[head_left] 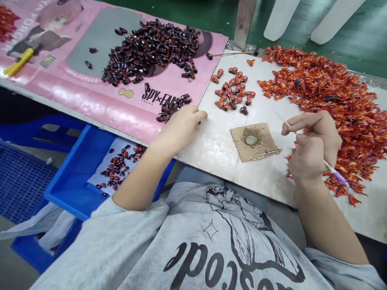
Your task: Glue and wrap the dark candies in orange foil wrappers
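My left hand (pixel 186 125) rests at the seam between the pink mat and the white tabletop, beside a small pile of black-and-red pieces (pixel 172 108). Its fingers are bent together, and a dark bit shows at the fingertips, too small to name. Above the white surface, my right hand (pixel 314 145) is closed around a thin brush (pixel 341 178) with a white and purple handle, tip pointing left. Between the hands lies a square of brown cardboard (pixel 263 151) with dark specks and a small round metal cap (pixel 250 139) on it.
A big heap of orange pieces (pixel 347 104) covers the right side, with a looser orange group (pixel 232 92) left of it. Many black pieces (pixel 154 48) lie on the pink mat (pixel 115 117). A blue crate (pixel 68 181) stands below the table edge.
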Demonstrator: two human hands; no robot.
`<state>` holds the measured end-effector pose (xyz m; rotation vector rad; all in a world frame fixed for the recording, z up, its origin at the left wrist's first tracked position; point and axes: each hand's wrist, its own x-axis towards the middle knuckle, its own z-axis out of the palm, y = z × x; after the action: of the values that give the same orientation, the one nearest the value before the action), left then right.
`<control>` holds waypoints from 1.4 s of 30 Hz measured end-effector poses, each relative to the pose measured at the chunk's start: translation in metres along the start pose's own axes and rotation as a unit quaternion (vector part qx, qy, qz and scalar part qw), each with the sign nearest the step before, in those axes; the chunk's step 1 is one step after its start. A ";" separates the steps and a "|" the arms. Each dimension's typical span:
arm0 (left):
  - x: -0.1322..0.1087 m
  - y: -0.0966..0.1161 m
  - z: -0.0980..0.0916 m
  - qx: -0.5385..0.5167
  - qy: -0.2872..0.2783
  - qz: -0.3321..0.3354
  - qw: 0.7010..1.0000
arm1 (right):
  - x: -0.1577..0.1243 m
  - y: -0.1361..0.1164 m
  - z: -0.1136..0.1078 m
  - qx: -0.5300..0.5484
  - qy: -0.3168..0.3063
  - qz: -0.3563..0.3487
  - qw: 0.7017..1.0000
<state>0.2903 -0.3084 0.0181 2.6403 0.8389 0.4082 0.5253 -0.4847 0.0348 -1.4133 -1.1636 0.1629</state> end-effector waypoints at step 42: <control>-0.030 0.099 0.082 -0.676 0.126 -0.120 0.716 | -0.004 0.007 0.006 -0.204 -0.211 0.065 0.954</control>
<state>0.3470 -0.4213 -0.0213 1.0949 0.5457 0.8791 0.5230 -0.4816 0.0253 -1.8823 -1.5157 0.3461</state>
